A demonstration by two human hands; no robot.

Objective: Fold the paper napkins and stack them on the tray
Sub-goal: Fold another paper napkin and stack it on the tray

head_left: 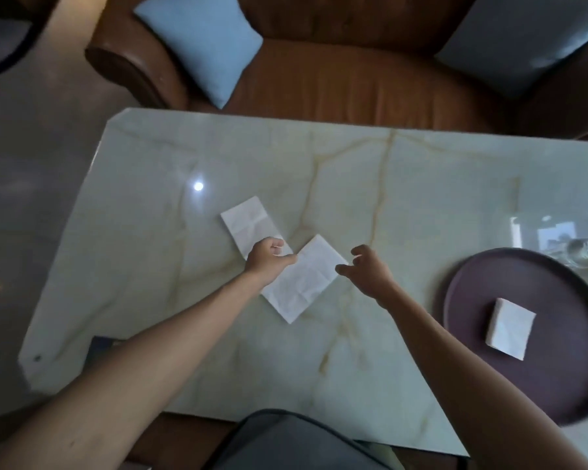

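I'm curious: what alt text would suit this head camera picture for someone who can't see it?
Two bare hands work at a white napkin on a marble table: the left hand pinches its edge, the right hand hovers open beside it. A second napkin lies behind, and a folded one sits on a dark round tray at right.

tray (462,300) cut by right edge, far napkin (248,220) corner under left hand (267,261)

Glossy marble table (421,184); creased paper napkins (306,279); matt tray (557,378).
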